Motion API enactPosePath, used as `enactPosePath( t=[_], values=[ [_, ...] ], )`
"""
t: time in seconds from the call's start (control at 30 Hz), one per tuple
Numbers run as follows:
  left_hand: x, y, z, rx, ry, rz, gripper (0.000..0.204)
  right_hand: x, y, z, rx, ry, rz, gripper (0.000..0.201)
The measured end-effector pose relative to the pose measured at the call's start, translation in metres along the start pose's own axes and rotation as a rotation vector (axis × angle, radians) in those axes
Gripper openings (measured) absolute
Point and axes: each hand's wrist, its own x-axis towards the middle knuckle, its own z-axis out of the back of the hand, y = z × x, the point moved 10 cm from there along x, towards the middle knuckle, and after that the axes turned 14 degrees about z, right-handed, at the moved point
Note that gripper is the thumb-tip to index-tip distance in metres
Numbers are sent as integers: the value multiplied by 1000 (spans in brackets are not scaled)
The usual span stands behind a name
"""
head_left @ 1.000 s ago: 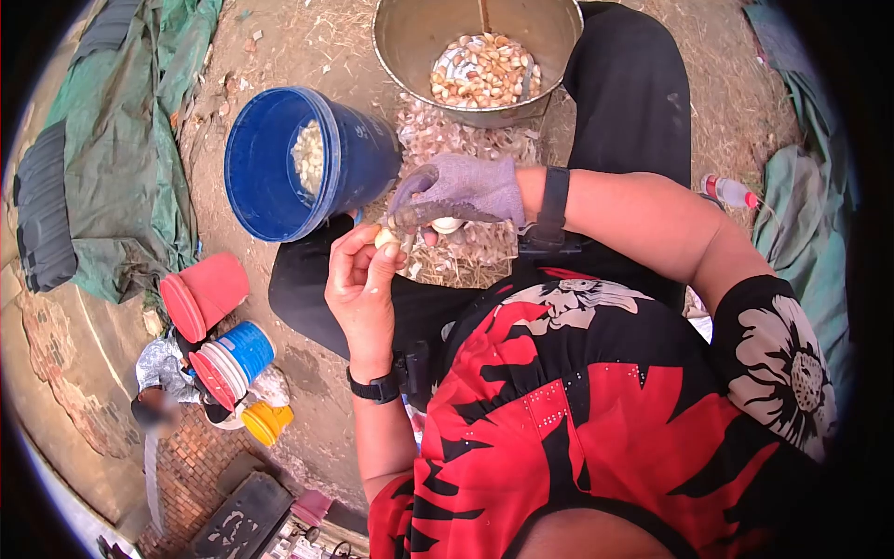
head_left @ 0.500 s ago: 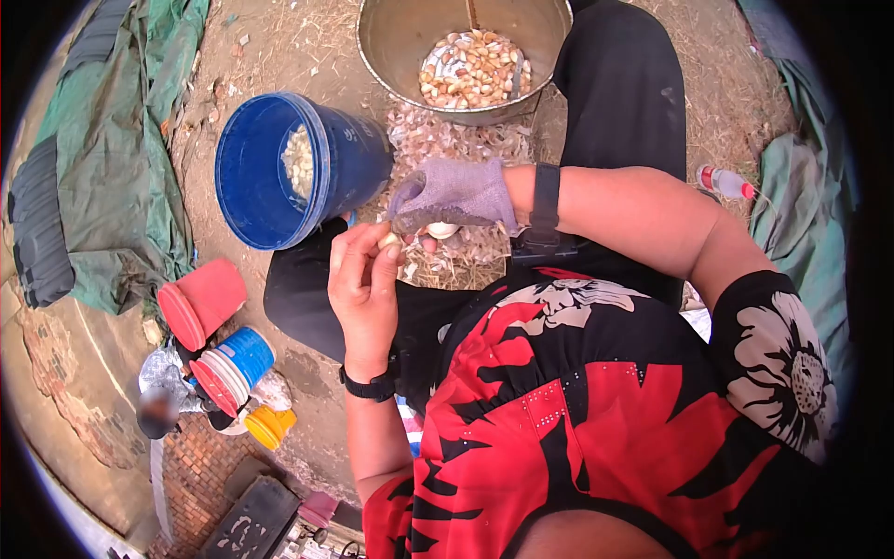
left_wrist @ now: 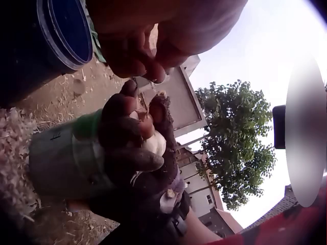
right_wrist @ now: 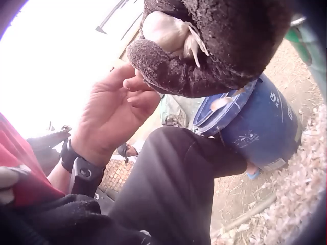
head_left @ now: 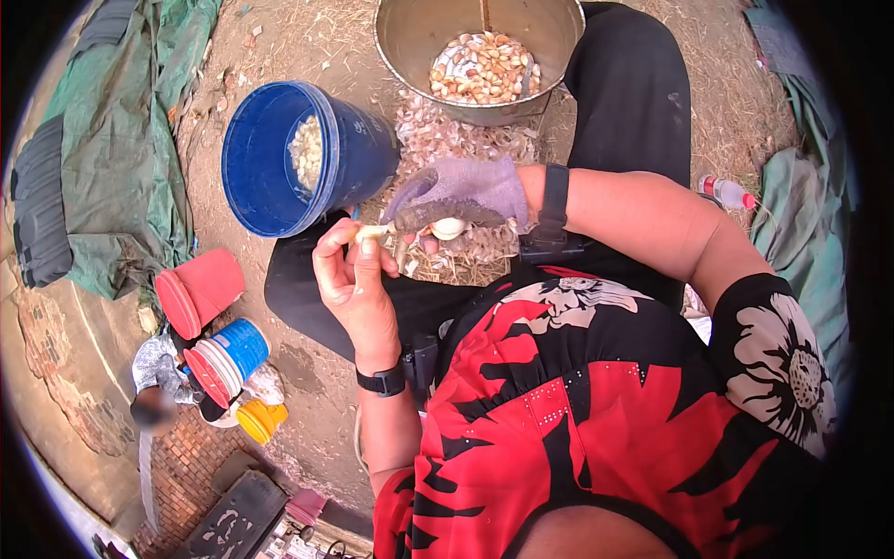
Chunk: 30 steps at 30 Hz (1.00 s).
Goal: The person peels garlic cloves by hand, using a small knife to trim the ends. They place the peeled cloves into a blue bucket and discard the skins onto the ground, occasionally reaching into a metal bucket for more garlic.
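Note:
My bare left hand (head_left: 358,289) pinches a pale garlic clove (head_left: 370,232) between thumb and fingers, right beside the gloved fingertips. The right hand (head_left: 461,191), in a purple glove with dark, dirty finger surfaces, curls round a white garlic piece (head_left: 449,228). From the right wrist view, the glove (right_wrist: 219,51) holds a smooth white bulb or clove (right_wrist: 164,31) with papery bits, and the bare hand (right_wrist: 115,112) is just behind it. The left wrist view is dark; the gloved hand (left_wrist: 135,148) holds whitish garlic (left_wrist: 155,145) below the bare fingers (left_wrist: 148,66).
A blue bucket (head_left: 358,154) with pale cloves stands left of the hands. Beyond them is a metal pot (head_left: 400,47) of unpeeled cloves (head_left: 489,70). Skins (head_left: 438,130) litter the ground. Red pails (head_left: 209,284), a bottle (head_left: 726,193) and another person (head_left: 158,373) lie farther out.
The left hand has shifted slightly left and tilted, with its pinched clove now a little farther from the glove's palm. The gloved hand keeps its hold, nearly in place.

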Motion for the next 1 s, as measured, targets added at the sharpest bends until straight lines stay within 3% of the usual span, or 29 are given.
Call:
enactPosePath(
  t=[0.13, 0.3, 0.53, 0.6, 0.73, 0.8, 0.87, 0.97, 1.0],
  values=[
    [-2, -1, -18, 150, 39, -47, 21, 0, 0, 5, -42, -26, 21, 42],
    [4, 4, -25, 157, 22, -120, 21, 4, 9, 23, -374, -99, 91, 34],
    [20, 24, -13, 241, -40, -11, 28, 3, 26, 23, -408, -146, 162, 31],
    [23, 36, -14, 166, 16, 106, 41, 9, 29, 21, -468, -108, 217, 32],
    [20, 45, -29, 17, 133, 241, 45, 12, 21, 8, -535, -17, 160, 33],
    [18, 58, -30, -257, 243, 404, 40, 8, 17, -5, -320, 47, 175, 34],
    [19, 56, -23, -370, 288, 395, 37, 6, 24, -13, -183, 87, 208, 33],
    [17, 58, -14, -699, 332, 521, 32, 2, 30, 14, -174, -184, 150, 30],
    [15, 53, -14, -697, 327, 517, 32, 6, 23, 24, -171, -178, 150, 30]
  ],
)
